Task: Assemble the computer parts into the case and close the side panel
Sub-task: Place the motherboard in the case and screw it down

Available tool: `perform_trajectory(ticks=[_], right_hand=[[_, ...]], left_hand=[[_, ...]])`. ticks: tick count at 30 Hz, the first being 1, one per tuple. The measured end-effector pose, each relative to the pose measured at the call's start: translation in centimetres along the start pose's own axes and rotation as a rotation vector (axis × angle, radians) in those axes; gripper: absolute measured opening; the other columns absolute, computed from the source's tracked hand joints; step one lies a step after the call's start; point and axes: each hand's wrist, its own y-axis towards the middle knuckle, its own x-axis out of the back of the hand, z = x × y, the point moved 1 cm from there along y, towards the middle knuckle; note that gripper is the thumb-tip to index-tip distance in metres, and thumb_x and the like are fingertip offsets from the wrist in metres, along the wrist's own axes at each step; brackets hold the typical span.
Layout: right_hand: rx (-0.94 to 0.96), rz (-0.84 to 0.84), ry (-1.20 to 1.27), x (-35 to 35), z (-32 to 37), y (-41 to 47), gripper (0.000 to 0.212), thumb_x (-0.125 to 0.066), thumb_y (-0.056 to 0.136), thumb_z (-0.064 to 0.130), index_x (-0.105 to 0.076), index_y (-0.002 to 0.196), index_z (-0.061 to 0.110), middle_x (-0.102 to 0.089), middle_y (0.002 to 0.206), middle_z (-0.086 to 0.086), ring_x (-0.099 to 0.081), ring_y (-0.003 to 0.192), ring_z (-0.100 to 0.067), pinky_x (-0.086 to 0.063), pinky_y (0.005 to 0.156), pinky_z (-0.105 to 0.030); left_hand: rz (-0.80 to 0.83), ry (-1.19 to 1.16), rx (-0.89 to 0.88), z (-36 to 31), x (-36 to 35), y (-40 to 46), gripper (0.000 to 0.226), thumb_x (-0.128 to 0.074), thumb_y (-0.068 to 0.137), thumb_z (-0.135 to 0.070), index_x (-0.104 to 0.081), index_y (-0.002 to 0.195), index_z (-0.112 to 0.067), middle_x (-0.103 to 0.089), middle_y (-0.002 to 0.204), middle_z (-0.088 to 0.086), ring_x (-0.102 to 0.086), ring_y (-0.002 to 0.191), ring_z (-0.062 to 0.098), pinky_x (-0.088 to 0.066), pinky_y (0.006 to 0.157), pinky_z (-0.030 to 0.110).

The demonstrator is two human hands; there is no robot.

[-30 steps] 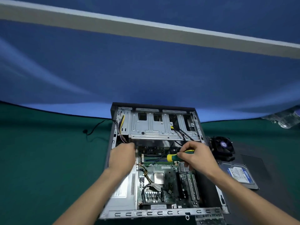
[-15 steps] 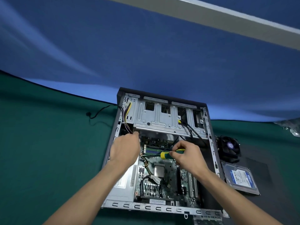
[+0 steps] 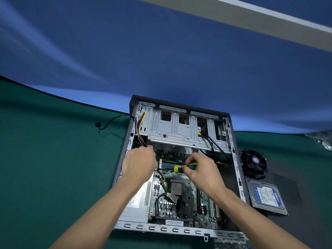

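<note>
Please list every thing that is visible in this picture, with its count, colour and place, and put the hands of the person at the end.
computer case: one, grey metal, open, lying on the table
motherboard: one, green, inside the case
drive cage: one, silver, far end of the case
cooler fan: one, black, right of the case
hard drive: one, blue label, right of the case, nearer than the fan
side panel: one, dark, under the drive
table cloth: one, green
screwdriver: one, yellow-green handle, over the motherboard
left hand: one, at the case's left inner edge
right hand: one, grips the screwdriver
</note>
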Motion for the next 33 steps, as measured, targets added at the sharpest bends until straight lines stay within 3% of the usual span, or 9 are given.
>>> perform_trajectory(ticks=[6,10,13,15,18,21,24,28,33], right_hand=[[0.072,0.035,-0.172,0.3,2.8,0.4,0.013,-0.062,0.087,0.031,-0.053,0.087,0.022,-0.055,0.091,0.004,-0.055,0.080,-0.018,-0.042,0.067,-0.029],[0.097,0.083,-0.316,0.2,5.4,1.3,0.021,-0.062,0.086,0.028,-0.056,0.099,0.013,-0.059,0.100,-0.006,-0.054,0.084,-0.024,-0.040,0.068,-0.030],[0.051,0.223,-0.294,0.5,7.3,2.3,0.039,-0.063,0.082,0.029,-0.048,0.114,0.012,-0.048,0.112,-0.007,-0.055,0.098,-0.029,-0.041,0.073,-0.031],[0.042,0.290,-0.212,0.9,8.3,2.6,0.043,-0.062,0.082,0.023,-0.042,0.118,0.013,-0.042,0.116,-0.007,-0.054,0.100,-0.031,-0.044,0.077,-0.034],[0.143,0.235,-0.280,1.5,8.8,3.1,0.033,-0.057,0.084,0.009,-0.046,0.115,0.009,-0.050,0.112,-0.013,-0.055,0.097,-0.034,-0.046,0.075,-0.036],[0.193,0.140,-0.439,1.9,9.0,3.4,0.024,-0.056,0.093,0.024,-0.052,0.106,0.005,-0.061,0.102,-0.015,-0.056,0.086,-0.031,-0.043,0.068,-0.035],[0.186,0.083,-0.593,1.7,8.8,3.6,0.036,-0.045,0.097,0.046,-0.048,0.085,0.012,-0.065,0.096,-0.013,-0.053,0.077,-0.029,-0.036,0.063,-0.032],[0.116,0.263,-0.413,1.5,8.5,3.9,0.045,-0.049,0.093,0.042,-0.038,0.125,0.012,-0.055,0.119,-0.013,-0.057,0.102,-0.033,-0.041,0.076,-0.036],[0.100,0.179,-0.420,1.5,8.5,4.0,0.044,-0.036,0.099,0.046,-0.048,0.119,0.008,-0.062,0.112,-0.015,-0.058,0.100,-0.033,-0.038,0.073,-0.035]], left_hand=[[-0.013,0.007,-0.002,0.1,-0.1,0.0,0.029,-0.037,0.093,-0.016,-0.063,0.105,-0.015,-0.069,0.081,0.003,-0.059,0.067,0.024,-0.036,0.056,0.030],[-0.019,0.009,0.009,0.1,-0.1,0.0,0.028,-0.037,0.093,-0.016,-0.063,0.103,-0.015,-0.069,0.081,0.004,-0.060,0.068,0.026,-0.036,0.057,0.030],[-0.027,-0.010,0.015,0.1,-0.1,0.0,0.027,-0.037,0.093,-0.018,-0.062,0.103,-0.015,-0.069,0.084,0.005,-0.062,0.074,0.028,-0.036,0.058,0.031],[-0.028,-0.018,0.023,0.1,-0.1,0.0,0.026,-0.038,0.092,-0.018,-0.062,0.100,-0.015,-0.068,0.082,0.006,-0.060,0.071,0.027,-0.035,0.057,0.031],[-0.033,-0.010,0.028,0.1,0.0,-0.1,0.024,-0.038,0.093,-0.019,-0.061,0.097,-0.015,-0.067,0.080,0.005,-0.055,0.065,0.026,-0.033,0.056,0.031],[-0.043,-0.002,0.036,0.1,0.0,-0.1,0.022,-0.038,0.093,-0.018,-0.060,0.093,-0.016,-0.066,0.077,0.004,-0.045,0.059,0.023,-0.031,0.055,0.031],[-0.037,0.001,0.031,0.1,0.1,-0.1,0.022,-0.037,0.093,-0.019,-0.059,0.091,-0.017,-0.066,0.077,0.004,-0.051,0.061,0.025,-0.032,0.055,0.031],[-0.040,-0.016,0.026,0.0,0.1,-0.1,0.021,-0.038,0.093,-0.021,-0.059,0.092,-0.017,-0.067,0.081,0.005,-0.062,0.073,0.028,-0.032,0.056,0.032],[-0.036,-0.020,0.030,0.0,0.3,-0.3,0.022,-0.038,0.093,-0.020,-0.060,0.096,-0.016,-0.068,0.082,0.006,-0.062,0.072,0.028,-0.033,0.056,0.032]])
